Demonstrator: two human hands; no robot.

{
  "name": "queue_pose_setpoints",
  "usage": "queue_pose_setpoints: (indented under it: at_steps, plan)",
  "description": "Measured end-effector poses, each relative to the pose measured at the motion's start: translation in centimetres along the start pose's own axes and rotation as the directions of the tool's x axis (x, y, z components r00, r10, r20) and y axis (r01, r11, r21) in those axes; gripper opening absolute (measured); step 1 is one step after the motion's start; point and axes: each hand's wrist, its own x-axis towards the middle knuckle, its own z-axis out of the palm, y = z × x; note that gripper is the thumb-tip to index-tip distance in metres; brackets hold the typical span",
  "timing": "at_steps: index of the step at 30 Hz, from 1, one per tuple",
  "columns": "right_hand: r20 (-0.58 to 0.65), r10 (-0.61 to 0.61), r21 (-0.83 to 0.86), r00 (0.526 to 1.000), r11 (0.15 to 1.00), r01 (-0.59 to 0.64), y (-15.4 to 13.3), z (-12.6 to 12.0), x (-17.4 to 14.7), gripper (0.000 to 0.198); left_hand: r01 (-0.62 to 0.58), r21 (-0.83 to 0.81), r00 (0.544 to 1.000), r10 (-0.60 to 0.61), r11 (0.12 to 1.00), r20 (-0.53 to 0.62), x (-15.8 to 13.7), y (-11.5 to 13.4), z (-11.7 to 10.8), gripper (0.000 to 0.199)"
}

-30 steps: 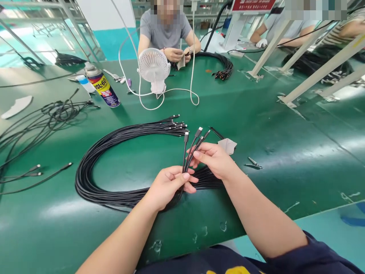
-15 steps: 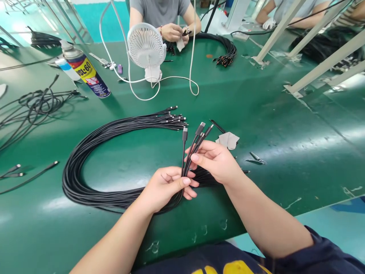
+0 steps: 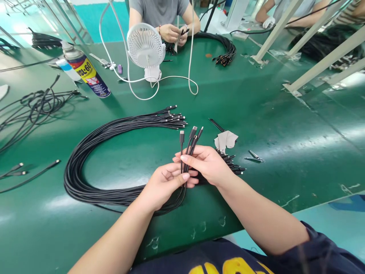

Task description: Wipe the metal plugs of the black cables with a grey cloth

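Several black USB cables stand upright between my hands, their connector ends pointing up and away. My left hand is closed around the cables lower down, thumb across the front. Just above it, my right hand pinches the same cables below their plugs. A large U-shaped bundle of black cables lies on the green table, curving to the left. One end of that bundle shows plugs just right of my right hand; part of it is hidden under my hands.
Beyond the bundle stand a white fan and a spray can. A grey cloth and tweezers lie to the right. Loose cables are at left. A co-worker's hands hold cables across the table. Slanted posts rise at right.
My right hand has moved left and slightly down along the held cables, closer to my left hand. The plugs have shifted left and sit closer together. More bundle ends show at right.
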Motion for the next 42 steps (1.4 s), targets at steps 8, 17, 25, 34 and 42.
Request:
queue_pose_setpoints:
  at_steps: [8, 17, 25, 34, 42]
  plan:
    - [-0.014, -0.001, 0.044, 1.000, 0.999, 0.002, 0.35, 0.08, 0.12, 0.025, -0.090, -0.068, 0.990, 0.082, 0.994, -0.111, 0.22, -0.46, -0.13, 0.029]
    - [-0.040, 0.008, 0.081, 0.999, 0.997, -0.005, 0.24, 0.50, 0.02, 0.035, -0.125, -0.013, 0.989, 0.124, 0.992, -0.078, 0.28, -0.65, 0.01, 0.032]
    - [0.037, 0.022, 0.101, 0.999, 0.995, -0.026, 0.32, 0.35, -0.06, 0.035, -0.118, 0.024, 0.992, 0.119, 0.993, -0.042, 0.23, -0.39, -0.09, 0.033]
    - [0.065, -0.007, 0.073, 0.998, 0.997, 0.002, 0.32, 0.34, -0.11, 0.035, -0.103, 0.054, 0.994, 0.105, 0.993, -0.042, 0.12, -0.29, -0.05, 0.037]
    - [0.071, 0.037, 0.108, 0.997, 0.993, -0.044, 0.42, 0.28, 0.03, 0.037, -0.061, 0.089, 0.994, 0.069, 0.994, -0.087, 0.01, -0.22, 0.22, 0.043]
